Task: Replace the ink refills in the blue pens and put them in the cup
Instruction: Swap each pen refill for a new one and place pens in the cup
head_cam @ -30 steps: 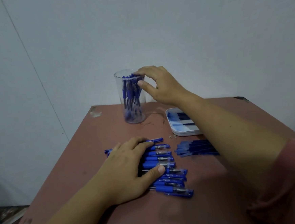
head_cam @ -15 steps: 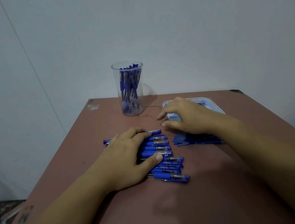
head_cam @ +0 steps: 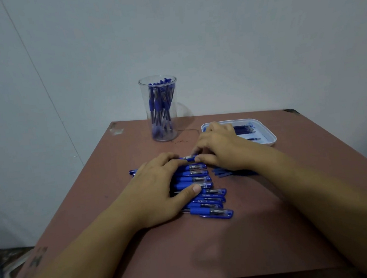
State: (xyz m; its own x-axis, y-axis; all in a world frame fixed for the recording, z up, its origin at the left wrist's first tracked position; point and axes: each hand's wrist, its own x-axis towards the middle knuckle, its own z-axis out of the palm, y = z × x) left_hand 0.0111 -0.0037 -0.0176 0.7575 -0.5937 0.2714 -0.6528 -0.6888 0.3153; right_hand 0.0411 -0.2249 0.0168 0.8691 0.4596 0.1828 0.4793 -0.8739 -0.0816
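Sliding back over the brown table (head_cam: 230,244), the right hand (head_cam: 223,151) has left the cup where it was a second ago. It has passed the loose pile and now sits at the far end of the row of blue pens (head_cam: 207,199). Its thumb and forefinger are closed on the right end of the farthest pen (head_cam: 188,158), pinching it where it lies. The left hand (head_cam: 158,189) hasn't budged: it stays spread over the left half of the row, fingers loosely bent across the barrels and gripping nothing. Its thumb stretches out onto a pen near the middle.

On to the containers. The clear cup (head_cam: 160,110) stands upright at the far edge, left of centre, well apart from both hands. It holds a bundle of finished pens (head_cam: 160,96) standing on end, their tops up at the rim. The white tray (head_cam: 271,139) lies far right, just behind the right hand, which hides its left corner. Inside it, dark tray refills (head_cam: 243,129) lie side by side along the far wall, with one more alone nearer. The loose refills (head_cam: 222,174) lie on the table just right of the row, partly under the right wrist.
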